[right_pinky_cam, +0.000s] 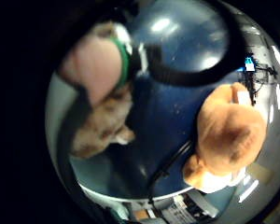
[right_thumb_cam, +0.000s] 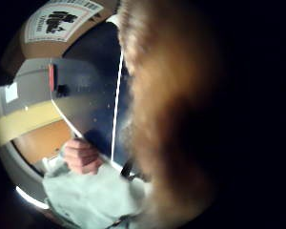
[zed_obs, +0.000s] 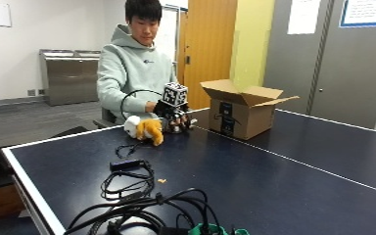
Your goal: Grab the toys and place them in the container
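A person in a light hoodie sits at the far side of a dark blue table (zed_obs: 253,176), a little left of centre in the outside view. The gloved right hand (zed_obs: 172,116) is low over the tabletop there, with an orange and white plush toy (zed_obs: 146,130) just to its left on the surface. Whether the fingers curl round anything cannot be told from this view: the hand is small and partly hidden.

In the thumb side palm view, orange-brown fur (right_thumb_cam: 176,119) fills the middle and right of the frame, so a soft toy lies very close against the palm. That closeness suggests the hand is at or on a toy, though a real hold is not shown. The bare left hand (right_thumb_cam: 81,156) rests at the table edge, lower left, apparently idle.

In the little finger side palm view, the orange plush shows at right (right_pinky_cam: 231,135), and a second toy with pink and mottled brown patches and a green band (right_pinky_cam: 102,88) sits at upper left, close to the camera.

The open cardboard box (zed_obs: 243,111) stands right of centre, near the hand, flaps spread outward. It is presumably placed within easy reach so each toy needs only a short carry. Its inside is not visible, so progress cannot be judged. Loose black cables (zed_obs: 142,205) lie in the lower left foreground, well apart from the toys.
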